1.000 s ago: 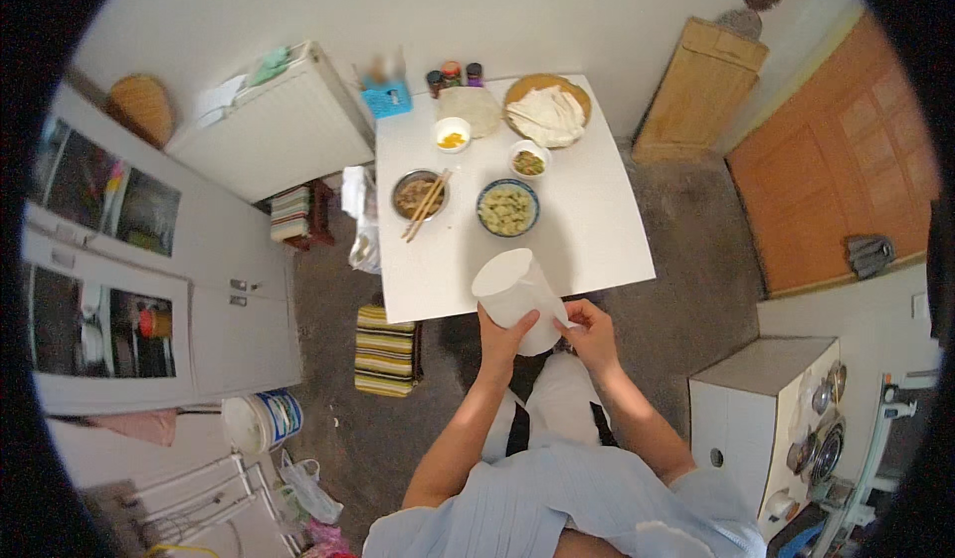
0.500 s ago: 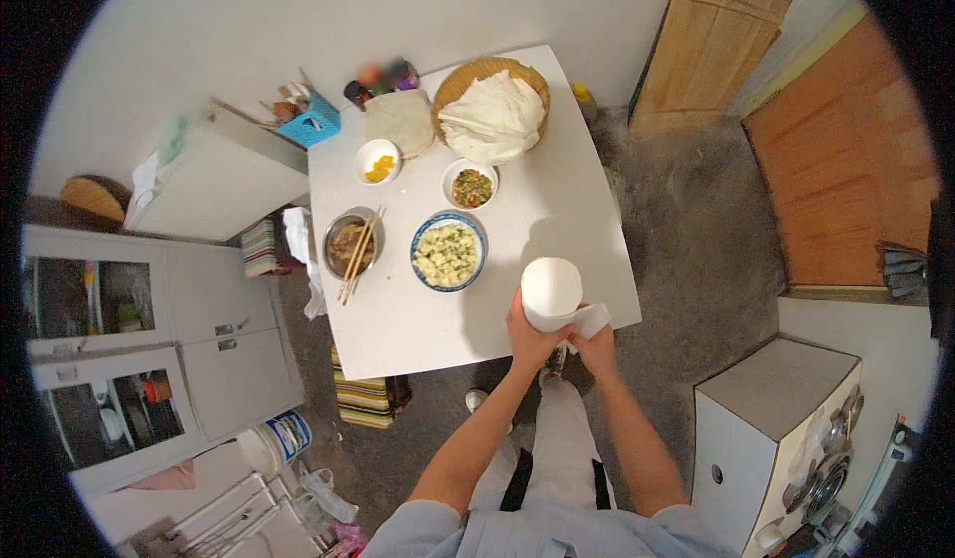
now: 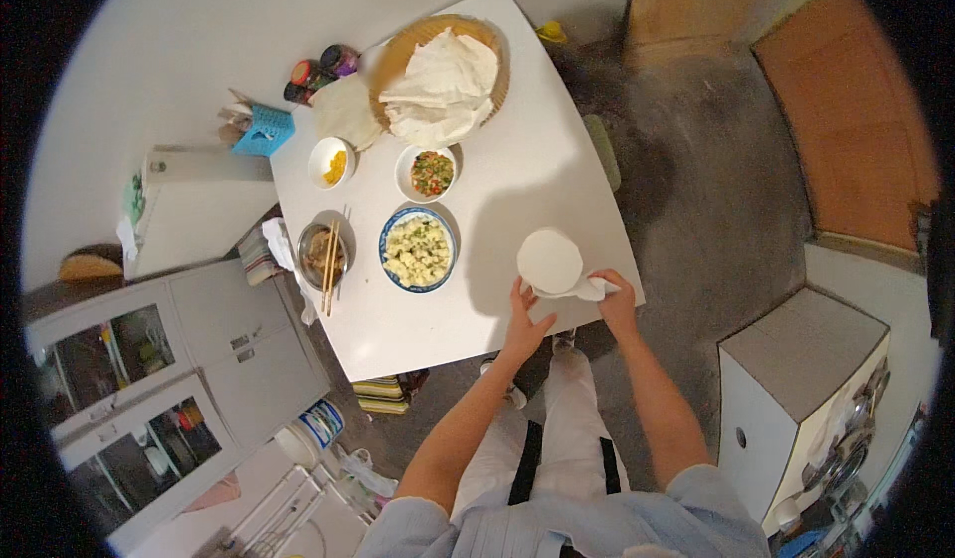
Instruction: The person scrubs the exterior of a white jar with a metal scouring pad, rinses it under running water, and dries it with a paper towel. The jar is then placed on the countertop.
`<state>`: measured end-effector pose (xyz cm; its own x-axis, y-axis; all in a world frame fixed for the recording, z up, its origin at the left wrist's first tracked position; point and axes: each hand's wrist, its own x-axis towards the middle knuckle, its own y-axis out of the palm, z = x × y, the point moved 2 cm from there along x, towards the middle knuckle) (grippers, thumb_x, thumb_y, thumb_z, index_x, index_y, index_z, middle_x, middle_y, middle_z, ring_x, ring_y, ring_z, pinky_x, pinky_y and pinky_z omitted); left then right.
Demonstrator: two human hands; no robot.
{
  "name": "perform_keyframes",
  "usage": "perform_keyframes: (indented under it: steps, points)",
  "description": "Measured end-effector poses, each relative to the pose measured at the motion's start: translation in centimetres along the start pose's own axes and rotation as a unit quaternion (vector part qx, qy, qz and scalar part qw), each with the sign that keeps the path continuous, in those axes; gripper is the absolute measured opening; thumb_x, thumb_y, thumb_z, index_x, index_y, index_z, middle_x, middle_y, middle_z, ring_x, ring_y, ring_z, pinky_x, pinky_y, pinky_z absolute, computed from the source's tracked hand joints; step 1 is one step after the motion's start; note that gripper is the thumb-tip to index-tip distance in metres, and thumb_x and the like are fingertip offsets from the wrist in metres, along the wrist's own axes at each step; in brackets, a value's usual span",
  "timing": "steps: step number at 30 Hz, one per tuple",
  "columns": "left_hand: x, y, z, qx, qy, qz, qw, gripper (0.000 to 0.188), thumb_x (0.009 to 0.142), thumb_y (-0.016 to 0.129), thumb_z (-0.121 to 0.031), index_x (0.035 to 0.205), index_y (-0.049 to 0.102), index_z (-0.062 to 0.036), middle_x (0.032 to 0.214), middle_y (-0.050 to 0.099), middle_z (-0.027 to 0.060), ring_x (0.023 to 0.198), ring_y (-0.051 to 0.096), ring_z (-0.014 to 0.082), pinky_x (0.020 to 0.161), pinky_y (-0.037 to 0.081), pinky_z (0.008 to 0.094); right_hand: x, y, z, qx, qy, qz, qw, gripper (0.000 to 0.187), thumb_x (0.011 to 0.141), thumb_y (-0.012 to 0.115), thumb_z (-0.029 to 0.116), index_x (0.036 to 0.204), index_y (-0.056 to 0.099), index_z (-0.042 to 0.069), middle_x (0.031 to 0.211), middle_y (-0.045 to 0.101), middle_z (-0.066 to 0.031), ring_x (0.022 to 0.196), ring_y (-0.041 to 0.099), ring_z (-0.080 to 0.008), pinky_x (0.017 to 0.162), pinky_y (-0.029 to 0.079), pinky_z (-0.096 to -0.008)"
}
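Observation:
A white paper towel roll point(image 3: 549, 262) stands on end near the front right edge of the white table point(image 3: 497, 329). Its loose end point(image 3: 594, 289) trails off to the right, where my right hand point(image 3: 619, 306) pinches it between thumb and fingers. At the roll's lower left is my left hand point(image 3: 527, 324), its fingers and thumb spread apart. The left fingertips are right by the roll's side; whether they touch it I cannot tell.
Left of the roll are a blue-rimmed bowl of pale cubes point(image 3: 418, 250), a bowl of chopped vegetables point(image 3: 432, 174), a bowl of yellow pieces point(image 3: 336, 165), and a metal bowl point(image 3: 316, 257) with chopsticks point(image 3: 330, 270) across it. Flatbreads point(image 3: 443, 86) fill a round basket point(image 3: 393, 59) behind.
My left hand has loosened from around the roll and opened. My right hand has moved right, drawing the loose paper out. The whole view has shifted and turned somewhat.

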<state>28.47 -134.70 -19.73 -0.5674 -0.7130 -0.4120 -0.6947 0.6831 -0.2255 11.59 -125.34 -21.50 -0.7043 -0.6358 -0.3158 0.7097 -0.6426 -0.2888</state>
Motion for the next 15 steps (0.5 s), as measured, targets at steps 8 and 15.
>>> perform_keyframes:
  steps: [8, 15]
  points:
    - [3.0, -0.3, -11.3, 0.59, 0.39, 0.185, 0.682, 0.075, 0.072, 0.057, 0.003, 0.136, 0.035, -0.0307, 0.144, 0.027, 0.0095, 0.129, 0.029, 0.0337, 0.102, 0.034, 0.0458, -6.9, -4.9, -3.9, -0.022, 0.084, -0.017, 0.996, 0.009, 0.073, 0.066, 0.0, 0.08, 0.065, 0.005, 0.079, 0.064, -0.0033, 0.079, 0.06, -0.013, 0.071, 0.046, -0.0283]
    - [4.3, 2.0, -13.4, 0.574, 0.22, 0.246, 0.75, 0.109, 0.046, 0.085, -0.024, 0.138, 0.029, -0.0348, 0.138, 0.033, 0.0064, 0.113, 0.043, 0.0303, 0.091, 0.045, 0.0444, -10.5, -9.7, -10.0, 0.035, 0.228, 0.006, 0.973, 0.063, 0.069, 0.072, 0.01, 0.126, 0.046, 0.011, 0.123, 0.051, -0.0111, 0.116, 0.048, -0.0241, 0.094, 0.041, -0.0386]
